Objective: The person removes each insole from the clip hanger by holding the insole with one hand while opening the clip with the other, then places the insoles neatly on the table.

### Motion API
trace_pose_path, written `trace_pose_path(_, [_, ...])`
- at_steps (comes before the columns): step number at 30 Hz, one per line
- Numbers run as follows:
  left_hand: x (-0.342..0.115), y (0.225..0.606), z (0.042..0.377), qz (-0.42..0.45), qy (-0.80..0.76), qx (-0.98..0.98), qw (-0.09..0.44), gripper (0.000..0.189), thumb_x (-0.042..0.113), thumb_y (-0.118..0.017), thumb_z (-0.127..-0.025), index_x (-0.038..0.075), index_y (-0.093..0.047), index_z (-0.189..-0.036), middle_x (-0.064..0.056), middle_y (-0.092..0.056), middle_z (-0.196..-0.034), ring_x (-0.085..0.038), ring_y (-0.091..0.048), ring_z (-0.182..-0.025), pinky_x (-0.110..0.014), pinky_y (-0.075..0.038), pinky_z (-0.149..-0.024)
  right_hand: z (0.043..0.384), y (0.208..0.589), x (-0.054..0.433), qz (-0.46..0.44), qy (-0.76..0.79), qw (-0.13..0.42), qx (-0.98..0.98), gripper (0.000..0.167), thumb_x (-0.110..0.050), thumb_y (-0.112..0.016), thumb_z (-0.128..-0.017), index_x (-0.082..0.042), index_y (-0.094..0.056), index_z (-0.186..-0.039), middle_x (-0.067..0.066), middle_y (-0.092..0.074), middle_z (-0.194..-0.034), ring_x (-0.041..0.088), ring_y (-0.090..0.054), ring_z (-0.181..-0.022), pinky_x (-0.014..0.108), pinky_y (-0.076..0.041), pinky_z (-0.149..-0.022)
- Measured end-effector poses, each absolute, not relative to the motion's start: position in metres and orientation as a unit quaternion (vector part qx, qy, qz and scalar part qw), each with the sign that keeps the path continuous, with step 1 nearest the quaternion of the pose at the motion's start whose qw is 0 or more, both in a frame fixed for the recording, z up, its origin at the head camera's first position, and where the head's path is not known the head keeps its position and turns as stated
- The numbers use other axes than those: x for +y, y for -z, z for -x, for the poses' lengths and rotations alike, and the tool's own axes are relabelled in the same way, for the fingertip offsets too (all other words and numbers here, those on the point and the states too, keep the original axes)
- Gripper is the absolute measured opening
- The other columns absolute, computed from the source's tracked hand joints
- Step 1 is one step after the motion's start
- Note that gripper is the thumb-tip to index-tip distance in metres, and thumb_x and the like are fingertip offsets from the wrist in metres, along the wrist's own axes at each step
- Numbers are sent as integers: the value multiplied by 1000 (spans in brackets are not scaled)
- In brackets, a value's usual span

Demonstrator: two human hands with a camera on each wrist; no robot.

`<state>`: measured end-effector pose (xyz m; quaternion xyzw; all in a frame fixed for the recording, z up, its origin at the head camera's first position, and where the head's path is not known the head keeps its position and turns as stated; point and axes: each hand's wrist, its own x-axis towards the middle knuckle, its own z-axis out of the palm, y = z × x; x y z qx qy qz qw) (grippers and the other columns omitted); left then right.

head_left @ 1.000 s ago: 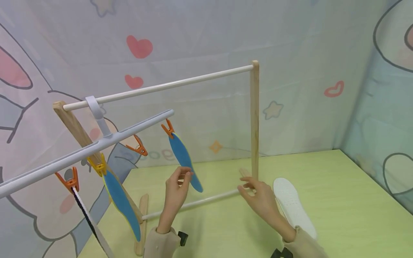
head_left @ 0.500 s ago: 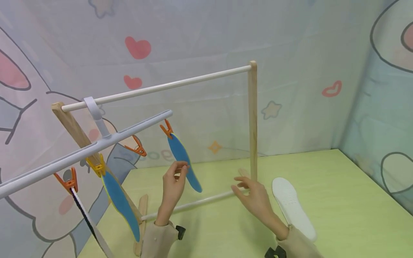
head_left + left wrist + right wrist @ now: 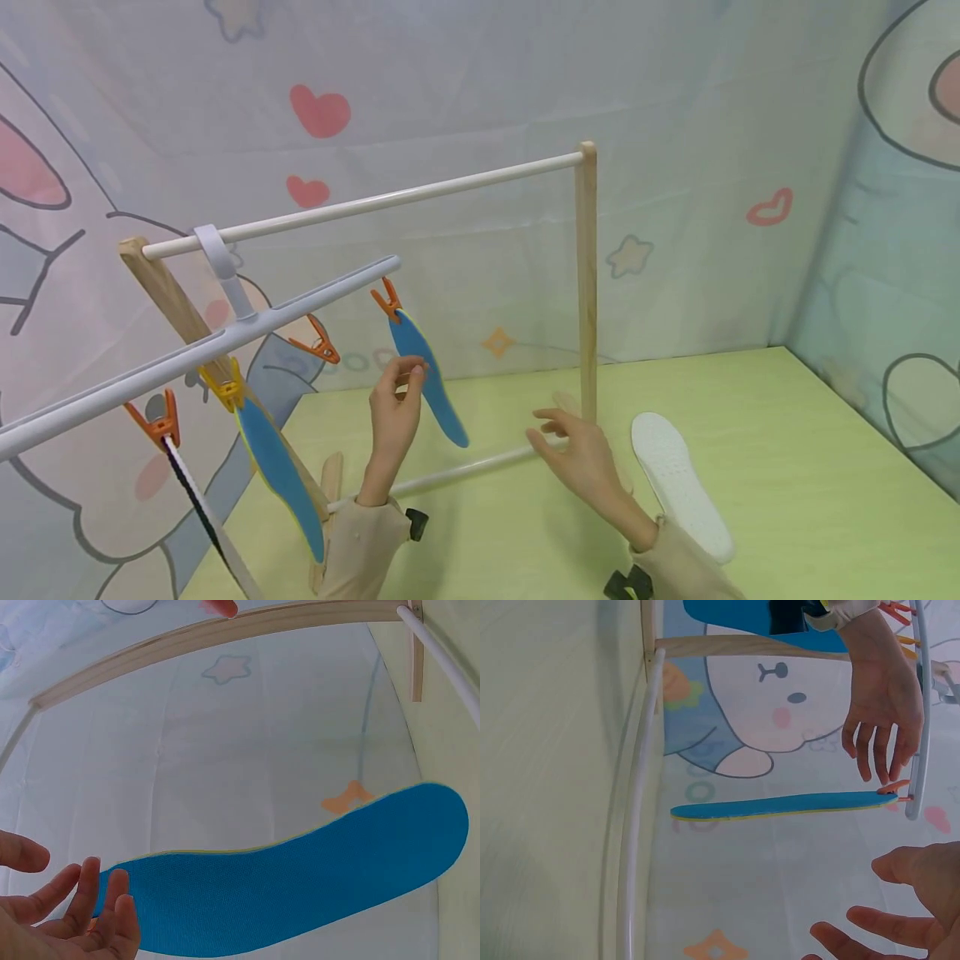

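Observation:
A blue insole (image 3: 442, 400) with a yellow edge hangs from an orange clip (image 3: 387, 302) at the right end of the grey hanger (image 3: 300, 312). Beside it is my left hand (image 3: 392, 417), fingers loosely bent and nothing held; in the right wrist view a gap shows between that hand (image 3: 885, 697) and the insole (image 3: 780, 805). My right hand (image 3: 585, 462) hovers over the table by the rack's right post, its fingers spread and holding nothing. On the table to its right lies a white insole (image 3: 678, 483).
The hanger hooks over the top rail (image 3: 405, 198) of a wooden rack. Left of my hands hang another blue insole (image 3: 277, 471) in a yellow clip (image 3: 228, 387) and a thin white-and-black strip-like piece (image 3: 198, 500) in an orange clip. Another orange clip (image 3: 321, 340) holds nothing.
My left hand has moved up and left beside the hanging blue insole. My right hand has drifted slightly left. The insoles and hanger stay in place.

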<state>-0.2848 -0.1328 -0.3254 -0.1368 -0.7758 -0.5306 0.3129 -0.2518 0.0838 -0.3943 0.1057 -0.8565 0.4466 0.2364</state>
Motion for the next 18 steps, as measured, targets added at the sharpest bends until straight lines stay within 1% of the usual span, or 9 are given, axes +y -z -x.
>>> trace_pose_path(7, [-137,320,291,131,553,-754,329,22,11,-48,-92,-3,-56,-106,-19,-61,-103,-33,-58,-93,-17,-43,-67,255,395,79,-109,-441,245,-856,30,-26,-66,-78,-11,-64,-104,11,-69,-90,27,-64,-86,42,-48,-78])
trace_pose_path(9, [-137,319,292,129,557,-748,338,23,12,-47,-92,-3,-56,-106,-19,-60,-103,-32,-57,-94,-15,-43,-67,256,394,78,-112,-440,248,-856,30,-26,-66,-78,-11,-65,-104,11,-69,-90,28,-64,-85,42,-48,-77])
trace_pose_path(11, [-138,318,294,124,564,-738,348,23,12,-47,-92,-3,-56,-106,-18,-61,-103,-27,-57,-94,-15,-42,-68,256,394,77,-115,-441,248,-855,30,-26,-67,-78,-10,-65,-103,11,-69,-90,29,-64,-86,42,-48,-77])
trace_pose_path(16, [-139,315,299,108,576,-716,379,23,12,-47,-92,-4,-55,-107,-19,-60,-105,-3,-52,-89,-14,-41,-68,257,394,74,-119,-442,238,-857,31,-26,-66,-78,-10,-64,-104,12,-69,-91,30,-63,-88,43,-48,-78])
trace_pose_path(18, [-139,314,302,103,579,-707,392,23,11,-47,-92,-4,-55,-107,-20,-60,-105,0,-51,-87,-14,-40,-67,257,394,74,-120,-436,237,-860,32,-27,-65,-79,-10,-63,-105,12,-69,-92,30,-63,-88,43,-48,-77])
